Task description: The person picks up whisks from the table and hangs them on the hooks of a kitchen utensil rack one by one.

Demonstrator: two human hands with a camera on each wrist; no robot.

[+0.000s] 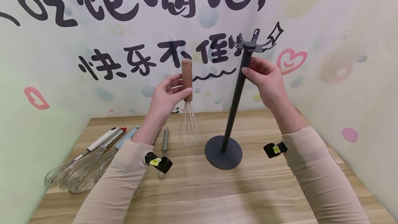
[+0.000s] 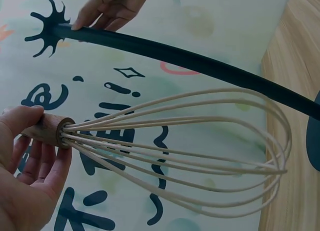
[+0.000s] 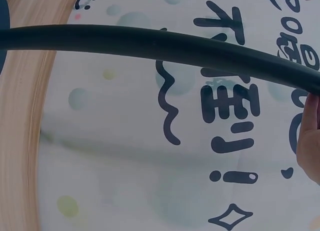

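Note:
My left hand (image 1: 169, 94) grips the wooden handle of a whisk (image 1: 187, 78) and holds it upright, its pale wire loops (image 1: 189, 127) hanging just above the table. In the left wrist view the whisk (image 2: 175, 151) stretches out from my palm (image 2: 25, 156). To its right stands a black rack stand (image 1: 237, 92) with a round base (image 1: 223, 152) and hooked arms on top (image 1: 255, 44). My right hand (image 1: 264, 77) holds the pole near its top with curled fingers (image 2: 107, 11). The right wrist view shows the pole (image 3: 150, 43) and one fingertip (image 3: 310, 136).
Several whisks with white, steel and blue handles (image 1: 90, 158) lie at the table's left. A small steel-handled whisk (image 1: 165, 141) lies behind my left wrist. Printed walls close in the wooden table (image 1: 199, 196) at the back and on both sides.

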